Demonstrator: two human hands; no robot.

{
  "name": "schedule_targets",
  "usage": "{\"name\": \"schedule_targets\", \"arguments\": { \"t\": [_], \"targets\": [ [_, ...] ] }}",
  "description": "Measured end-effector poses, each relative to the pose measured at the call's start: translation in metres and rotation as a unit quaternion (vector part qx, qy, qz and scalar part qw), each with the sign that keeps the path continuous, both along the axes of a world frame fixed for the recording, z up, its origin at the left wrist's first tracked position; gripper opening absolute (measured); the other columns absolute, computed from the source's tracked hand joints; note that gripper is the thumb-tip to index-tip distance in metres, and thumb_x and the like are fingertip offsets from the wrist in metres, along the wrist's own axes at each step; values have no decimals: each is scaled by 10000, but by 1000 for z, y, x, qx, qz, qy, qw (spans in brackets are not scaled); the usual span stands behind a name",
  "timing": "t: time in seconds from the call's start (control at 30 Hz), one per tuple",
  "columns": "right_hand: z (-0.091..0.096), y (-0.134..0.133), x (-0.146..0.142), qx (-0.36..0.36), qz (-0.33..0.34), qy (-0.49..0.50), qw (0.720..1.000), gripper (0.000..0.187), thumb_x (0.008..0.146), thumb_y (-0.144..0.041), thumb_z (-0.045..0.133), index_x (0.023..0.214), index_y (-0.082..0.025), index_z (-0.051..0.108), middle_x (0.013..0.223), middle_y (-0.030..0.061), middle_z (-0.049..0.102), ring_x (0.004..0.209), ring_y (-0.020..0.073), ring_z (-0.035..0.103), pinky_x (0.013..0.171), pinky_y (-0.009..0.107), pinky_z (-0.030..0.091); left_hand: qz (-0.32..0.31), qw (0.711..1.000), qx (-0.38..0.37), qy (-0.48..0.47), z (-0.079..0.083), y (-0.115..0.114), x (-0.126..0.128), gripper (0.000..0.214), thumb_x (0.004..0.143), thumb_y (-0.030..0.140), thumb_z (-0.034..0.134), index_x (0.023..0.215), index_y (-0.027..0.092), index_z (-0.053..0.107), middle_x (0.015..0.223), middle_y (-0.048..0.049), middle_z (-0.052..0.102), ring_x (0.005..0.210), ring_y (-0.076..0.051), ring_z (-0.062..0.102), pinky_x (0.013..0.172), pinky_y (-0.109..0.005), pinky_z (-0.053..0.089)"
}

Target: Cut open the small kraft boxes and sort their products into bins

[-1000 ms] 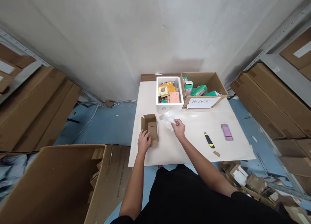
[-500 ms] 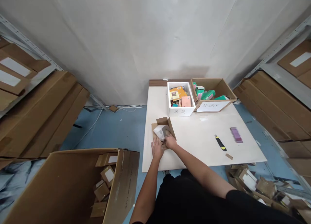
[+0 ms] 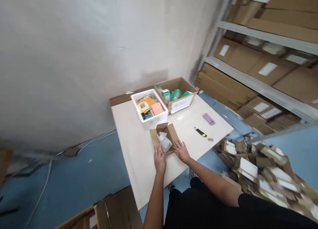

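A small open cardboard box sits on the white table with its flaps folded out. Inside it lies a crumpled white, translucent plastic bag; whatever is beneath the bag is hidden. My left hand rests at the box's front left corner, fingers stretched out and touching the flap. On the right side, my right hand lies against the edge with its fingers spread. Neither hand grips anything. To the right lies a black and yellow utility knife, apart from both hands.
Behind the small box stand a white foam box of small packets and a carton holding green boxes. A brown scrap and a blurred purple item lie on the table. Parcels heap on the floor at right, beside shelves.
My right hand has come out of the small box, off the white bag, and moved to its right edge. My left hand stays at the front left. The view has swung right.
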State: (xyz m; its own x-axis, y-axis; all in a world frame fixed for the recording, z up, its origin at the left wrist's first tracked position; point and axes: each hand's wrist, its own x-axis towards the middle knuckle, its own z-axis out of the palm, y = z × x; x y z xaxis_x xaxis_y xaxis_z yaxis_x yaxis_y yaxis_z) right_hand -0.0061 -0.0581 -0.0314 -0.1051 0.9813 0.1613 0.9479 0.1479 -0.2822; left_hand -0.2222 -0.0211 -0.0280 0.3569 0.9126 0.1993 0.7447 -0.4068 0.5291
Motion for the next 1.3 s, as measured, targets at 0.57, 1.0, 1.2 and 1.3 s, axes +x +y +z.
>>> {"name": "schedule_targets", "arguments": {
  "t": [0.57, 1.0, 1.2, 1.3],
  "targets": [
    [58, -127, 309, 156, -357, 51, 920, 170, 996, -181, 629, 1027, -229, 789, 1691, 85, 407, 1636, 295, 181, 1257, 605, 307, -250, 963, 102, 10, 95, -12, 376, 200, 979, 307, 640, 1052, 259, 820, 1669, -91, 460, 1609, -392, 262, 1204, -598, 388],
    [73, -379, 563, 90, -612, 19, 785, 278, 942, -151, 632, 1163, -245, 774, 1771, 17, 213, 1643, 395, 44, 1250, 727, 213, -542, 841, 7, 12, 112, -198, 729, 356, 910, 181, 654, 1231, 262, 785, 1756, -9, 286, 1644, -394, 131, 1282, -638, 324],
    [48, -467, 630, 57, -682, 81, 725, 560, 870, -142, 653, 1427, -200, 655, 1758, 128, 235, 1620, 410, 170, 1246, 661, 283, -584, 811, 31, -17, 140, -236, 784, 467, 950, 161, 552, 1385, 242, 700, 1760, -13, 281, 1637, -338, 195, 1314, -561, 306],
    [37, -467, 632, 64, -688, 97, 716, 531, 884, -134, 596, 1409, -161, 667, 1682, 158, 390, 1580, 386, 288, 1246, 597, 343, -558, 829, 36, -11, 142, -231, 779, 452, 962, 170, 530, 1371, 250, 705, 1737, -27, 335, 1622, -324, 246, 1296, -544, 348]
  ]
}}
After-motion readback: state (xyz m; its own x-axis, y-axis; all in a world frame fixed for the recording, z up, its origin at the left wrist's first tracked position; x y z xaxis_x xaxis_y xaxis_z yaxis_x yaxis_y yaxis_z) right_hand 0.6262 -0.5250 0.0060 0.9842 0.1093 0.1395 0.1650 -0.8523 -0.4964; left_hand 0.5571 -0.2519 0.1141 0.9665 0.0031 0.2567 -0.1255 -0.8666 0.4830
